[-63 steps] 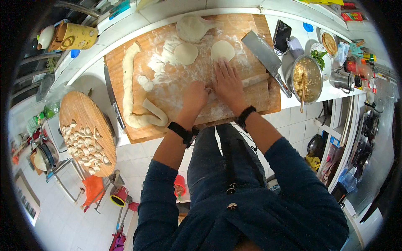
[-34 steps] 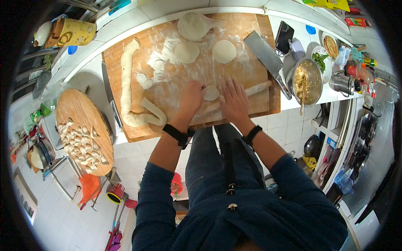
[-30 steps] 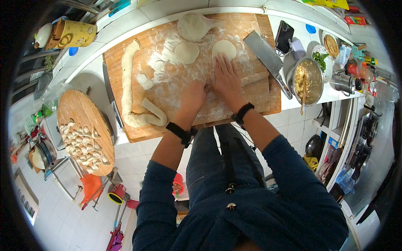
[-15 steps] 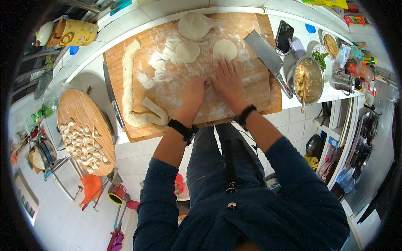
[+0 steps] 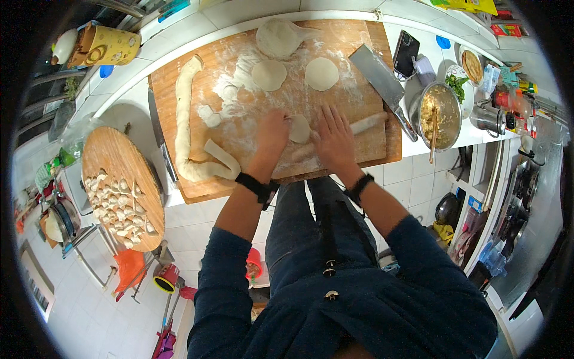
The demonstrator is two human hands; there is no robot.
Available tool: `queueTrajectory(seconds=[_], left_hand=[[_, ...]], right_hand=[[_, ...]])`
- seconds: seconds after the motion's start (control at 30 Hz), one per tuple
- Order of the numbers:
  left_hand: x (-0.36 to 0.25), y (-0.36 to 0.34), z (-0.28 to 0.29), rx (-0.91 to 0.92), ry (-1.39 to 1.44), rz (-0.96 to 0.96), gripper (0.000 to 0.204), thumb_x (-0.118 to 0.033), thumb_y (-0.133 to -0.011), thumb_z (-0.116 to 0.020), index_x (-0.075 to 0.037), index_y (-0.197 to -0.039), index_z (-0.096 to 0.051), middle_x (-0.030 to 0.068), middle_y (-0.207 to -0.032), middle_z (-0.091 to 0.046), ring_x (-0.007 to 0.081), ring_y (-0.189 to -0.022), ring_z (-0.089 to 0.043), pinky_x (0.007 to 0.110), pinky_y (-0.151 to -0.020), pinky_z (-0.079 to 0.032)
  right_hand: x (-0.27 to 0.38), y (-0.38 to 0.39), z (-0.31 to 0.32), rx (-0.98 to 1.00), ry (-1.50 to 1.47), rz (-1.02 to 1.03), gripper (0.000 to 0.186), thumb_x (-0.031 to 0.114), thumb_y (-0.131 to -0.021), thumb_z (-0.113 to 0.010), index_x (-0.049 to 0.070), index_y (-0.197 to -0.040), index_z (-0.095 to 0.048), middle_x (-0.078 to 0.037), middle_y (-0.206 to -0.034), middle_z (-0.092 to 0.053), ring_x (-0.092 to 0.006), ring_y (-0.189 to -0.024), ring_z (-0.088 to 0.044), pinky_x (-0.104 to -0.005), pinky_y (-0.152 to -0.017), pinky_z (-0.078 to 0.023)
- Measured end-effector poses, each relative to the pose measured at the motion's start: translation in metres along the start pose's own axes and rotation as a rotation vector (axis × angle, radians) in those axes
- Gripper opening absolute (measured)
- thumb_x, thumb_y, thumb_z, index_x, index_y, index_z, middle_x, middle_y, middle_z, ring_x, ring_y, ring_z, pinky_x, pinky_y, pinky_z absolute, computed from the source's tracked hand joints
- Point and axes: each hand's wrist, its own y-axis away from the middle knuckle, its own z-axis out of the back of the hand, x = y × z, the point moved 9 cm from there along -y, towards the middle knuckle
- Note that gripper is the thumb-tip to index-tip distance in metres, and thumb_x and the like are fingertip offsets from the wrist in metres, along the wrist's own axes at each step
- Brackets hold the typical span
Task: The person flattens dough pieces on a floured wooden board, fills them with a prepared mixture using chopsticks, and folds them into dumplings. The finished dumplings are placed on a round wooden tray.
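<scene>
On a floured wooden board (image 5: 239, 140), my left hand (image 5: 274, 133) is closed, its fingertips pinching the left edge of a small round dough wrapper (image 5: 299, 129). My right hand (image 5: 333, 137) lies with fingers stretched out, its palm over a pale rolling pin (image 5: 369, 123) that slants beside the wrapper. Farther back are two larger flat wrappers, one on the left (image 5: 269, 75) and one on the right (image 5: 321, 74). Behind them sits a lump of dough (image 5: 278, 37). A long dough roll (image 5: 183, 113) bends along the board's left side.
A cleaver (image 5: 378, 75) lies across the board's right side, near a metal bowl of filling (image 5: 439, 113) with chopsticks. Beyond are a phone (image 5: 406, 51) and a plate of greens (image 5: 459, 84). At left, a knife (image 5: 160, 134) and a round board (image 5: 122, 155) bearing several small dough pieces.
My right hand has drawn nearer to me and slightly right, uncovering the far right wrapper. The small wrapper and more of the rolling pin now show. My left hand has shifted slightly left.
</scene>
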Motion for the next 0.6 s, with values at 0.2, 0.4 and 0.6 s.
queueTrajectory(seconds=[0.2,0.4,0.6], left_hand=[[0.009,0.013,-0.021,0.332,-0.182,0.086,0.029,-0.021,-0.083,-0.057,0.000,-0.103,-0.062,0.0227,-0.100,-0.059,0.0387,-0.097,-0.055,0.044,-0.083,-0.044],[0.001,-0.001,0.002,0.075,-0.047,0.040,0.025,-0.020,-0.078,-0.062,-0.001,-0.093,-0.063,0.0217,-0.089,-0.062,0.0399,-0.089,-0.058,0.047,-0.078,-0.045],[0.004,0.011,-0.013,0.237,-0.080,0.018,0.023,-0.020,-0.080,-0.059,-0.001,-0.092,-0.064,0.0214,-0.093,-0.061,0.0392,-0.089,-0.058,0.047,-0.077,-0.045]], right_hand=[[0.003,-0.030,-0.005,-0.057,0.014,0.034,0.055,0.031,-0.087,-0.053,-0.003,-0.129,-0.043,-0.016,-0.138,-0.039,-0.0292,-0.133,-0.030,-0.0425,-0.111,-0.020],[0.002,-0.012,-0.002,0.009,0.036,0.003,0.053,0.032,-0.089,-0.047,0.001,-0.132,-0.040,-0.014,-0.141,-0.037,-0.0289,-0.132,-0.032,-0.0436,-0.110,-0.023],[0.001,-0.017,-0.010,-0.048,0.048,0.041,0.053,0.031,-0.089,-0.048,0.000,-0.132,-0.040,-0.014,-0.140,-0.038,-0.0290,-0.130,-0.035,-0.0433,-0.109,-0.024]])
